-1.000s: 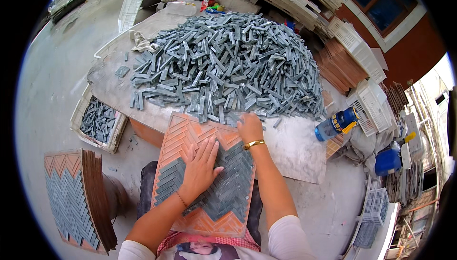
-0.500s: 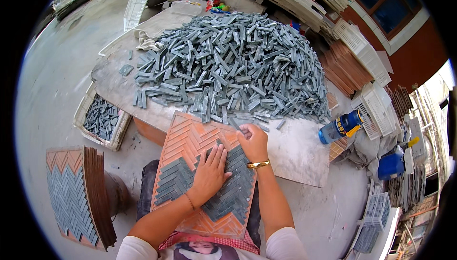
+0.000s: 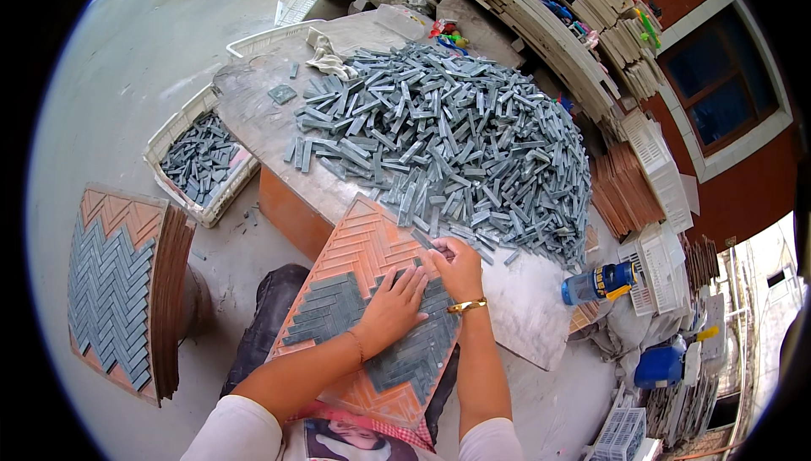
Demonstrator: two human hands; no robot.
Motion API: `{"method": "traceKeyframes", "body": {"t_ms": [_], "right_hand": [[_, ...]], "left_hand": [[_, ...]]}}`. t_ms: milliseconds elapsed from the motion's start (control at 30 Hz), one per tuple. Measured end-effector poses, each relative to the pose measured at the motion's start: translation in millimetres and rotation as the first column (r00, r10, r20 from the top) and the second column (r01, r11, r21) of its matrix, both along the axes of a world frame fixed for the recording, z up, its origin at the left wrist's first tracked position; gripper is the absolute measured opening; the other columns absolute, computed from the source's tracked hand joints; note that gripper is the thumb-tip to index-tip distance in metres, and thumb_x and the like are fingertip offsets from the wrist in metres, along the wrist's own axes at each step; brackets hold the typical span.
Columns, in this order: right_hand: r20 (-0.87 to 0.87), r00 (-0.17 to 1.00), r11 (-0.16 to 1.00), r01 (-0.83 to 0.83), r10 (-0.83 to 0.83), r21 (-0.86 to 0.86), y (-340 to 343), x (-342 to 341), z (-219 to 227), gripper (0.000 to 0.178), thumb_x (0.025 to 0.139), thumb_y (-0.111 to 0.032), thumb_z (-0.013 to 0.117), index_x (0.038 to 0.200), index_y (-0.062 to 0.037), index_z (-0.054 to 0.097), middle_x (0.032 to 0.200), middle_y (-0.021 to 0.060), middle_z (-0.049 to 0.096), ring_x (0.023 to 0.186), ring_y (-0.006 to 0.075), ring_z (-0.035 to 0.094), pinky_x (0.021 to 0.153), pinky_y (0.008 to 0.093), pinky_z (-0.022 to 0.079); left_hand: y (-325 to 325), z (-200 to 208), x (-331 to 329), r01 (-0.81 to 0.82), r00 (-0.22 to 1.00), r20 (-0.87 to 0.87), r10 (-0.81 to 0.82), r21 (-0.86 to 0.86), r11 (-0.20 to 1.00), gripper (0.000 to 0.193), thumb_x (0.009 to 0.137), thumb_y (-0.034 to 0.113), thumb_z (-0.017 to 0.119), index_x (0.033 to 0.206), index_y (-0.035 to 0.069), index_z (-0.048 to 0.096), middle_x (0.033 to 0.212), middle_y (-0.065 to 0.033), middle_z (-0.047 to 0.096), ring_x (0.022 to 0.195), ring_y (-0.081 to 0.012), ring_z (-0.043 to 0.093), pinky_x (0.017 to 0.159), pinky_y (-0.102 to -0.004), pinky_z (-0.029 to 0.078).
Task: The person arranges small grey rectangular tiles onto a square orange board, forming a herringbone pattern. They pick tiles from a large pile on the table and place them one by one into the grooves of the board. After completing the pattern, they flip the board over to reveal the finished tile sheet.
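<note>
An orange herringbone mould board (image 3: 372, 229) lies tilted across my lap, part of its slots filled with dark grey stone strips (image 3: 325, 309). My left hand (image 3: 390, 309) rests flat on the filled part, fingers stretched out. Just right of it, above the board's upper right edge, my right hand (image 3: 459, 271) pinches a single grey stone strip (image 3: 421, 240) between thumb and fingers. A large heap of loose strips (image 3: 456, 140) covers the worktable (image 3: 528, 301) beyond the board.
A white crate (image 3: 152, 157) of strips stands left of the table. Nearer on the left is a stack of mould boards (image 3: 169, 292), the top one mostly filled. A blue bottle (image 3: 600, 284) lies at the table's right edge. White baskets (image 3: 655, 263) and a blue jug (image 3: 659, 364) are farther right.
The view has turned, so the table and heap appear shifted right and tilted. My left hand stays flat on the board, and the right hand still holds the strip near its edge.
</note>
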State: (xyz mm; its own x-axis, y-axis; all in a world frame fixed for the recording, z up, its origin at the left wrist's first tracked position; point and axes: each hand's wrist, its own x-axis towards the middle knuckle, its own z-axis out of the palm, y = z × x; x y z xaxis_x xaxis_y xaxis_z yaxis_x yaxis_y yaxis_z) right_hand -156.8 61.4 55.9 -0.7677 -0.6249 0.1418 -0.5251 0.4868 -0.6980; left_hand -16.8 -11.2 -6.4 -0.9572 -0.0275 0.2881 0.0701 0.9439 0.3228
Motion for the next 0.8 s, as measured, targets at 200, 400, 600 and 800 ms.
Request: {"method": "traceKeyframes", "body": {"t_ms": [200,400,600,800], "right_hand": [[-0.144,0.989,0.998,0.030,-0.023,0.052,13,-7,-2,0.018,0.074,-0.008,0.069,0.088,0.0024,0.066,0.079,0.0098,0.065,0.065,0.0133,0.061,0.061,0.0256,0.049],[-0.073,0.996,0.998,0.056,-0.054,0.025,24,-1,-1,0.019,0.074,-0.010,0.069,0.089,0.0020,0.066,0.079,0.0089,0.065,0.064,0.0128,0.060,0.061,0.0252,0.049],[-0.155,0.987,0.995,-0.017,0.032,0.095,26,0,6,0.017,0.073,-0.008,0.068,0.087,0.0009,0.065,0.079,0.0125,0.062,0.065,0.0203,0.061,0.061,0.0296,0.049],[-0.135,0.991,0.998,-0.007,0.016,0.067,26,0,-2,0.018,0.074,-0.007,0.069,0.089,0.0017,0.066,0.080,0.0094,0.064,0.064,0.0142,0.061,0.061,0.0246,0.049]], "left_hand": [[8,13,4,0.043,0.999,-0.016,-0.044,-0.053,0.998,0.070,0.084,0.048,0.052,0.133,-0.001,0.041,0.141,-0.0129,0.038,0.133,-0.0242,0.031,0.110,-0.0454,0.020],[6,9,3,0.087,0.995,0.048,-0.082,-0.101,0.991,0.067,0.086,0.047,0.049,0.133,-0.001,0.041,0.141,-0.0126,0.039,0.132,-0.0242,0.032,0.110,-0.0440,0.021],[6,3,1,0.094,0.996,0.013,-0.093,-0.139,0.986,0.066,0.086,0.046,0.051,0.131,-0.002,0.044,0.139,-0.0142,0.041,0.131,-0.0264,0.035,0.111,-0.0426,0.021],[0,9,-4,0.168,0.985,0.070,-0.156,-0.217,0.962,0.073,0.083,0.047,0.053,0.131,-0.006,0.041,0.140,-0.0166,0.039,0.132,-0.0278,0.034,0.111,-0.0422,0.020]]}}
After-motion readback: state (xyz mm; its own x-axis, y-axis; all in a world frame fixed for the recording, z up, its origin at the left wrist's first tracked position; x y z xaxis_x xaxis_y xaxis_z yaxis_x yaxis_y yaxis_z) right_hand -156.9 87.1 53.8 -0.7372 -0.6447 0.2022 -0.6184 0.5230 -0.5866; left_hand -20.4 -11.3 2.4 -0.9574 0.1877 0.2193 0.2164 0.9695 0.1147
